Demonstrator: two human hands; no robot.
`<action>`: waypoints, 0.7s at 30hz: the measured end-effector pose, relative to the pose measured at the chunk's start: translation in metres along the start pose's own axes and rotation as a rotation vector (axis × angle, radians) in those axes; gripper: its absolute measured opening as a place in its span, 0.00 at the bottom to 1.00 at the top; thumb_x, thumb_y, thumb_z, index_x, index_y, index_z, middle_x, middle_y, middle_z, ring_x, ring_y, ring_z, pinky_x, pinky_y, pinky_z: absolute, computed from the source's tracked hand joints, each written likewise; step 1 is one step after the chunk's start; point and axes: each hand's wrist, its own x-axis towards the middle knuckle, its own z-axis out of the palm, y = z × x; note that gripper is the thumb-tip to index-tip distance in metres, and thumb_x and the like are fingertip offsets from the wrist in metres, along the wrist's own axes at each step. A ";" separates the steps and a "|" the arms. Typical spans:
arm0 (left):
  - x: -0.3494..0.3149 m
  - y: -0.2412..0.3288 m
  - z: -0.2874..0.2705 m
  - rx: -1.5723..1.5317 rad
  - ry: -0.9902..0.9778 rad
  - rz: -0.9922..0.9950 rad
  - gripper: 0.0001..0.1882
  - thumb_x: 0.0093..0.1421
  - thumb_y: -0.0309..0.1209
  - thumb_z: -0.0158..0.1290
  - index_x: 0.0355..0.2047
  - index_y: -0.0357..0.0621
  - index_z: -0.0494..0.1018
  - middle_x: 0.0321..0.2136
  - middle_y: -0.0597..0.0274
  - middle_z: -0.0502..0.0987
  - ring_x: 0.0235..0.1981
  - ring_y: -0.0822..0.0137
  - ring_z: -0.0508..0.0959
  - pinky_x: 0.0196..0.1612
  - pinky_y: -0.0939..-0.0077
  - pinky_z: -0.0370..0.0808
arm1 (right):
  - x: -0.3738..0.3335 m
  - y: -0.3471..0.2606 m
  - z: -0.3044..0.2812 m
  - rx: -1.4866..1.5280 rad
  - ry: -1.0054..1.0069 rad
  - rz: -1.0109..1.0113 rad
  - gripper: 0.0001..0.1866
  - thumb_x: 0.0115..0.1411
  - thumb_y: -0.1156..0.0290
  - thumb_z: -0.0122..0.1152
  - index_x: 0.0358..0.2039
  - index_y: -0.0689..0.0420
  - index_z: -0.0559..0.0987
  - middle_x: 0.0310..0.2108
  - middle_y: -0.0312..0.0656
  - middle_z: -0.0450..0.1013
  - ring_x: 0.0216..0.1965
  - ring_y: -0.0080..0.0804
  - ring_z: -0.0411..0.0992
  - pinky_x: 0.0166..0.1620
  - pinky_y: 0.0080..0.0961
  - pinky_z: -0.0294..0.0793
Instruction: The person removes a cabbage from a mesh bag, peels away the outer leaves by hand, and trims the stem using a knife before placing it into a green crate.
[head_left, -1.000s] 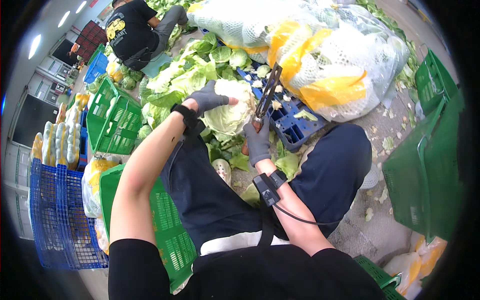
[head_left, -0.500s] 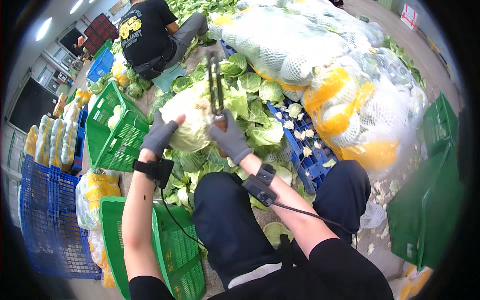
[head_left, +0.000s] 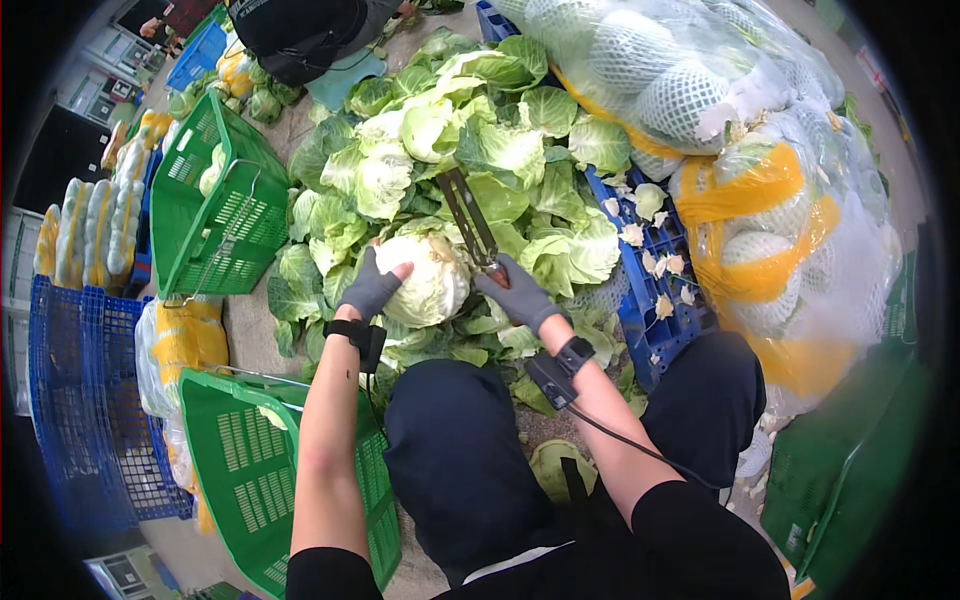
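Two gloved hands: both at work over a pile of loose leaves (head_left: 520,150).
Left hand (head_left: 372,285): fingers spread flat against the left side of a pale cabbage head (head_left: 425,280).
Right hand (head_left: 518,293): closed around the handle of a long knife (head_left: 468,215), blade pointing far.
Cabbage place: centre, just beyond the knees.
Far-left green basket (head_left: 215,215): one cabbage inside.
Near-left green basket (head_left: 250,470): contents unclear.
Right mesh sacks (head_left: 760,200): packed cabbages.
Blue crate (head_left: 655,270): leaf scraps on top.

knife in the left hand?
No, the knife is gripped by the right hand; the left hand rests on the cabbage.
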 end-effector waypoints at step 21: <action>-0.038 -0.046 0.053 -0.231 0.173 0.239 0.64 0.28 0.40 0.74 0.60 0.35 0.45 0.53 0.50 0.58 0.55 0.58 0.62 0.58 0.68 0.61 | -0.032 -0.017 0.031 -0.574 -0.042 0.000 0.13 0.54 0.63 0.54 0.37 0.54 0.69 0.30 0.49 0.74 0.34 0.52 0.73 0.37 0.43 0.72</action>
